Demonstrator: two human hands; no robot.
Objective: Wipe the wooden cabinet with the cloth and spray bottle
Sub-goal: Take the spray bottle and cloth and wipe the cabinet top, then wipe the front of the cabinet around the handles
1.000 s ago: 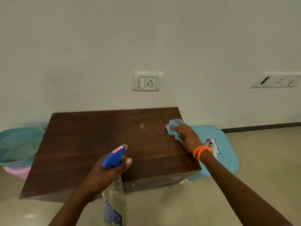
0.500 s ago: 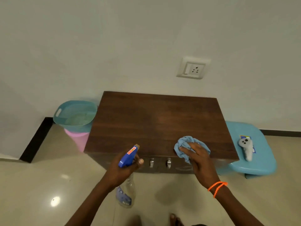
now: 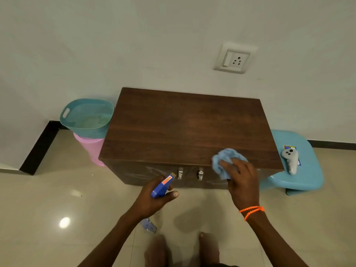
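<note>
A low dark wooden cabinet (image 3: 185, 128) stands against the white wall, with two metal door handles on its front. My right hand (image 3: 241, 180) presses a crumpled light blue cloth (image 3: 223, 160) over the cabinet's front top edge, right of the handles. My left hand (image 3: 154, 199) grips a clear spray bottle with a blue trigger head (image 3: 161, 186), held in front of the cabinet's left door and above the floor. The bottle's body hangs below my hand, partly hidden.
A teal basket (image 3: 86, 116) sits on a pink bin (image 3: 90, 149) left of the cabinet. A light blue stool (image 3: 300, 176) to the right carries a grey controller (image 3: 290, 159). A wall socket (image 3: 234, 59) is above. My feet stand on the glossy tiled floor.
My right hand has dragged the cloth from the cabinet's back right corner to its front edge. The view has pulled back and tilted down, now showing the cabinet's front and my feet.
</note>
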